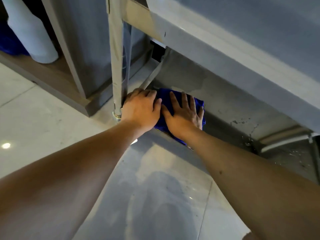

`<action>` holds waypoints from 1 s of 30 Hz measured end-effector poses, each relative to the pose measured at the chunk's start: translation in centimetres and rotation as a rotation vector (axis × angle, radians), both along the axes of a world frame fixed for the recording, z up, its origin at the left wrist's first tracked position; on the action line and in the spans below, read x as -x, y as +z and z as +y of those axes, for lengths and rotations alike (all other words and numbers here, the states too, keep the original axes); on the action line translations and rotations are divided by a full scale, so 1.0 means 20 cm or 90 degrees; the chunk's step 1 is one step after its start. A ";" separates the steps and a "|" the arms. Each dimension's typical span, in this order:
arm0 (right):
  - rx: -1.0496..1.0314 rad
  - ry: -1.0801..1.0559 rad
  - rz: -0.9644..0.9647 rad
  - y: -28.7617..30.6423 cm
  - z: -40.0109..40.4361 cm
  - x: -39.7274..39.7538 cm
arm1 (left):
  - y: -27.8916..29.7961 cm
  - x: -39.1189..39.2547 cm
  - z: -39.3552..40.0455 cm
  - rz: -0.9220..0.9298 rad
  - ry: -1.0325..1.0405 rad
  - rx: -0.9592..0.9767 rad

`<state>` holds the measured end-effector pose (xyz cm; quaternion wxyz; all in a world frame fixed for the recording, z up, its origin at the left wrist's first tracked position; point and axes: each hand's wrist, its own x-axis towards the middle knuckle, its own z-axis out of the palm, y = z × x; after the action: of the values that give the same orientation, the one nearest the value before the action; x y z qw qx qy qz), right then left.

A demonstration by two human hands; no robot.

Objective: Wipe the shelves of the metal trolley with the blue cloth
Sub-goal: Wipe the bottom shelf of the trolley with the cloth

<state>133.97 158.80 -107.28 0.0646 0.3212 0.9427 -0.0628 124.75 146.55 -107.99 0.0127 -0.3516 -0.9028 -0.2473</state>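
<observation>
A pale tiled floor (34,118) fills the near and left part of the scene, glossy enough to carry a bright spot of reflected light at the far left. Over it, from the right, stands the metal trolley (225,49): its upper shelf runs as a broad grey slab across the top right, and its bottom shelf (225,104) lies low beneath it, dull steel with smears and drops of wet toward the right end. A round upright leg (116,66) of the trolley comes down at the left corner of the bottom shelf and ends in a metal foot on the tiles. Left of the leg is a grey cabinet base (72,58) with an open niche holding a white cylinder (32,32) and something blue behind it, too dim to name. Two bare forearms reach in from the near edge. The left hand (141,110) lies palm down at the near left corner of the bottom shelf, just beside the leg, its fingers close together and resting on the left edge of the blue cloth (166,99). The right hand (184,113) presses flat on top of the cloth, fingers spread wide, thumb touching the left hand. The cloth is bunched under both hands on the bottom shelf, a fold hanging over the near rim.
</observation>
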 end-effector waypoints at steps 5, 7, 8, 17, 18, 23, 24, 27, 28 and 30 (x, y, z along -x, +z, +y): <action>-0.054 -0.033 0.031 -0.04 0.13 0.16 | 0.03 0.04 0.06 0.050 0.005 0.079; -0.074 -0.041 0.035 -0.04 0.19 0.22 | 0.03 0.05 0.12 0.059 0.035 0.087; -0.072 -0.046 0.035 -0.04 0.23 0.25 | 0.03 0.05 0.14 0.049 0.050 0.085; -0.067 -0.093 0.099 -0.06 0.47 0.47 | -0.09 0.10 0.18 0.108 0.021 0.065; -0.069 -0.103 0.102 -0.05 0.49 0.50 | -0.10 0.11 0.18 0.108 0.015 0.059; -0.063 -0.130 0.109 -0.01 0.52 0.56 | -0.09 0.11 0.18 0.111 0.000 0.047; -0.065 -0.129 0.108 -0.02 0.52 0.56 | -0.08 0.12 0.17 0.107 0.005 0.048; -0.067 -0.103 0.098 -0.03 0.52 0.53 | -0.07 0.11 0.18 0.105 0.013 0.052; -0.066 -0.091 0.097 -0.03 0.52 0.52 | -0.07 0.11 0.18 0.105 0.010 0.054; -0.064 -0.073 0.089 -0.03 0.51 0.49 | -0.07 0.11 0.18 0.098 0.008 0.059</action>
<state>124.08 168.93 -107.85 -0.0215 0.3724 0.9269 -0.0411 122.55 150.21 -109.42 0.0673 -0.3642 -0.9117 -0.1776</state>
